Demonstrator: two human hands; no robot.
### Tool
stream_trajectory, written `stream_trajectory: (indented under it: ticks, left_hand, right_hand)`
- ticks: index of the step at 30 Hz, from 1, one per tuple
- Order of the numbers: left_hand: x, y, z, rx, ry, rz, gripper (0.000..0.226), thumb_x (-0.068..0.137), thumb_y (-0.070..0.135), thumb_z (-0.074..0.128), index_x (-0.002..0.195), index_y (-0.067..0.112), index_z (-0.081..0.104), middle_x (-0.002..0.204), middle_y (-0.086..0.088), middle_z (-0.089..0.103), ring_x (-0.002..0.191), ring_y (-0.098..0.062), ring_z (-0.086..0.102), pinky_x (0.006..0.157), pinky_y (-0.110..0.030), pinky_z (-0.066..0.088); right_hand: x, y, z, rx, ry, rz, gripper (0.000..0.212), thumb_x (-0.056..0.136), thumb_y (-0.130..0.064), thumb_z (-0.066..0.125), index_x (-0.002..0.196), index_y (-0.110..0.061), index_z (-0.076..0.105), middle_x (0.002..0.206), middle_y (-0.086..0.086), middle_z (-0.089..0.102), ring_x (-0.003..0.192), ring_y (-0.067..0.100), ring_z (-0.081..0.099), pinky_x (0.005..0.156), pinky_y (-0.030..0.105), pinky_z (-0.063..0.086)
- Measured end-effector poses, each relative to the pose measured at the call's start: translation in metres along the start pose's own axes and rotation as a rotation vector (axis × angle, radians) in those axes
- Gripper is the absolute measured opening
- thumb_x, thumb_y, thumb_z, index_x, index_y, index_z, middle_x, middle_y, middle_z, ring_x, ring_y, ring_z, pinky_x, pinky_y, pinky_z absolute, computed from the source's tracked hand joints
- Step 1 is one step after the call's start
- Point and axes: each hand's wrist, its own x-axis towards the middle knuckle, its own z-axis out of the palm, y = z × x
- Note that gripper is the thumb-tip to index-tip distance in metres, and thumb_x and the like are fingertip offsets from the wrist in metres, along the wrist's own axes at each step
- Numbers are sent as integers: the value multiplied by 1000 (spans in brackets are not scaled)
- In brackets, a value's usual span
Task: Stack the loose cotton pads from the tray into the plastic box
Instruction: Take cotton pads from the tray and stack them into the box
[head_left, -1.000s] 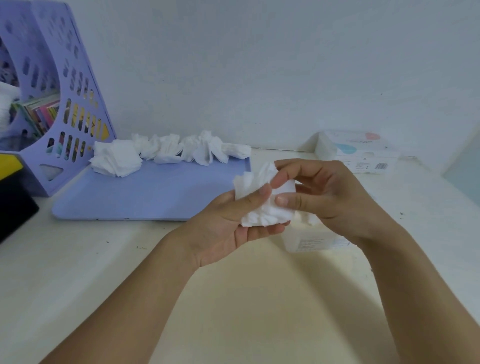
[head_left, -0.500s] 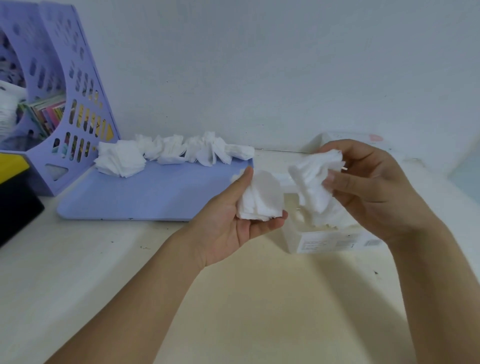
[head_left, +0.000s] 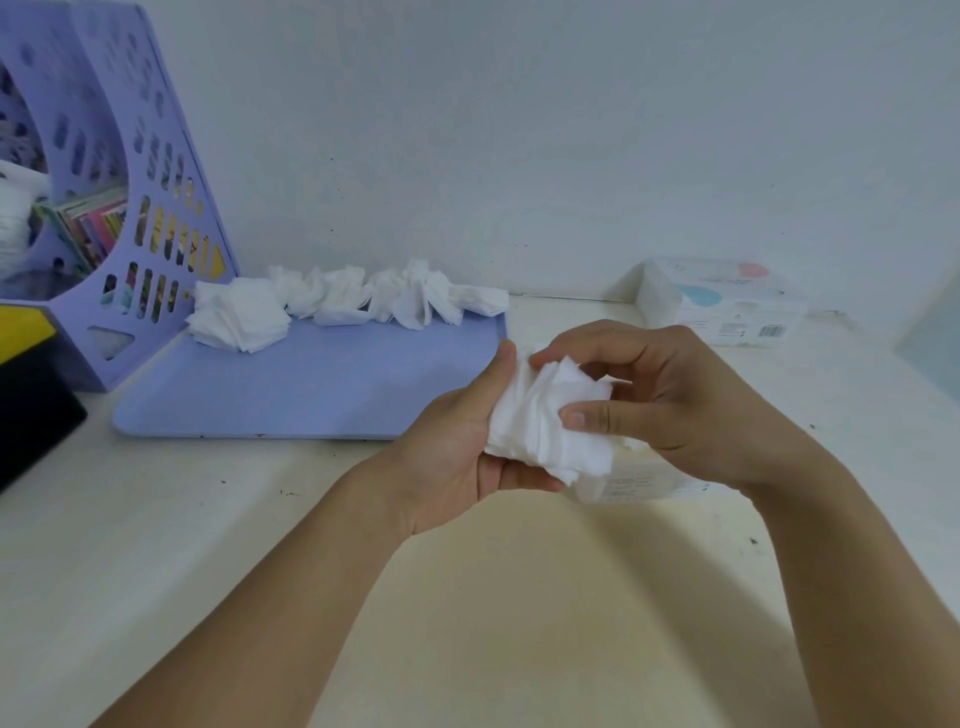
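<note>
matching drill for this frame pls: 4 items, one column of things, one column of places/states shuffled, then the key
Things:
1. bunch of cotton pads
2. loose pads
3. plastic box
4. file rack

Places or states:
A. in a row along the far edge of the purple tray
B. held between left hand and right hand
C. standing left of the tray, papers inside
D. on the table, mostly hidden under the hands

Pairs: 1-B, 2-A, 3-D, 4-C
</note>
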Motion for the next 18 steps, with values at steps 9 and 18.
stream_trajectory:
  ticks: [9,18]
  left_hand:
    - [1,0,2,86,95,8,64,83,59,49,125,13,65,117,-10,74,99,-23,73,64,-33,60]
    - [0,-2,7,121,66,-42,70,80,67,43,120,15,67,103,-13,75,79,-25,71,63,-37,60]
  right_hand:
    - [-1,0,-4,-38,32,33,35,78,-7,81,110,-18,73,104,4,74,97,23,70,90,42,57]
    - [-3,1,-7,69,29,72,35,78,-10,76,113,-14,73,107,11,74,101,24,70,94,38,57]
